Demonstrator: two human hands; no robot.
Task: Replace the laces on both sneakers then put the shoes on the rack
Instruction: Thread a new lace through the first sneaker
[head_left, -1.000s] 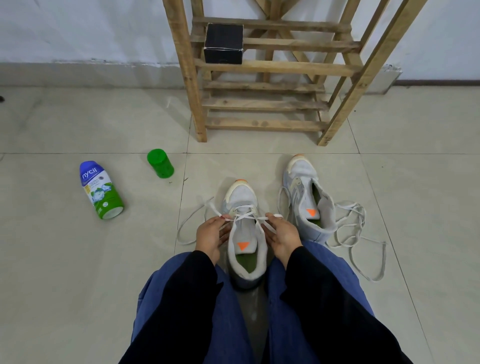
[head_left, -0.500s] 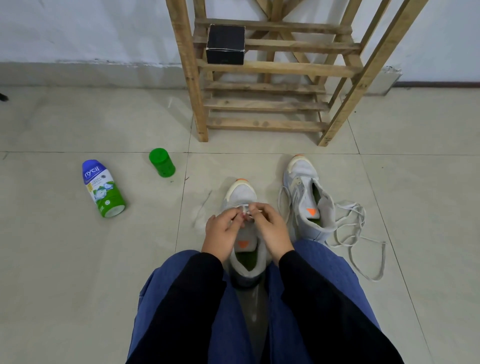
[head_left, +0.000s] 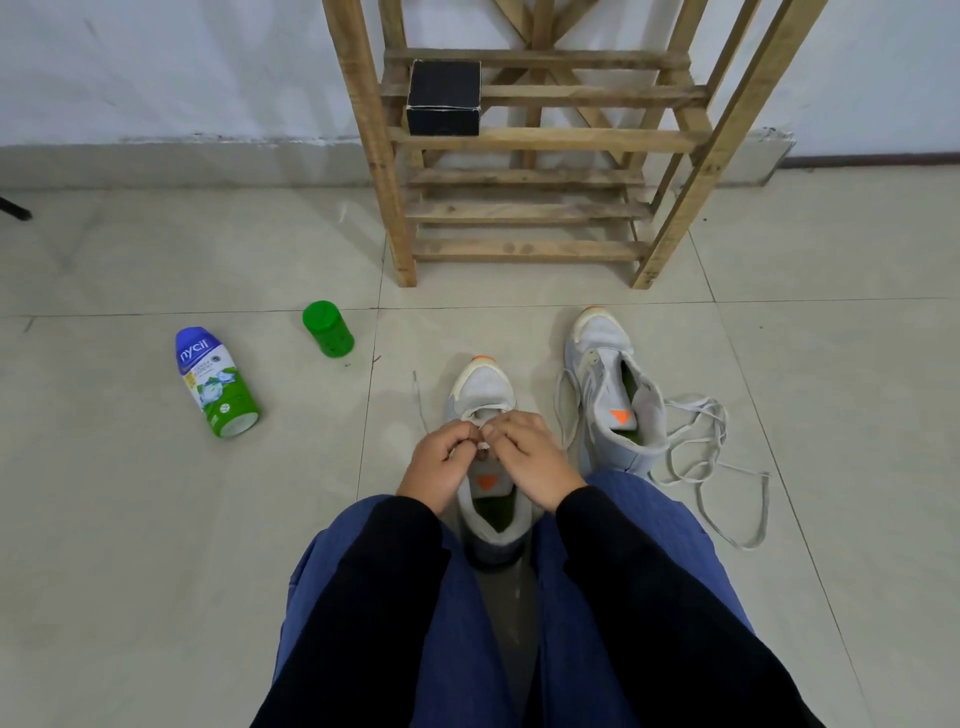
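Left hand (head_left: 435, 466), right hand (head_left: 531, 460) pinch lace (head_left: 483, 446) over sneaker (head_left: 480, 387) tongue.

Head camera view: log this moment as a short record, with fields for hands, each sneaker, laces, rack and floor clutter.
left hand: pinches the white lace above the near sneaker's tongue
right hand: pinches the same lace, fingertips close to the left's
near sneaker: between the knees, toe toward the rack, lace through its front eyelets
far sneaker: on the floor to the right
loose lace: tangled on the floor beside the far sneaker
wooden rack: holds a black box, no shoes
floor clutter: Nycil bottle lying down, green container
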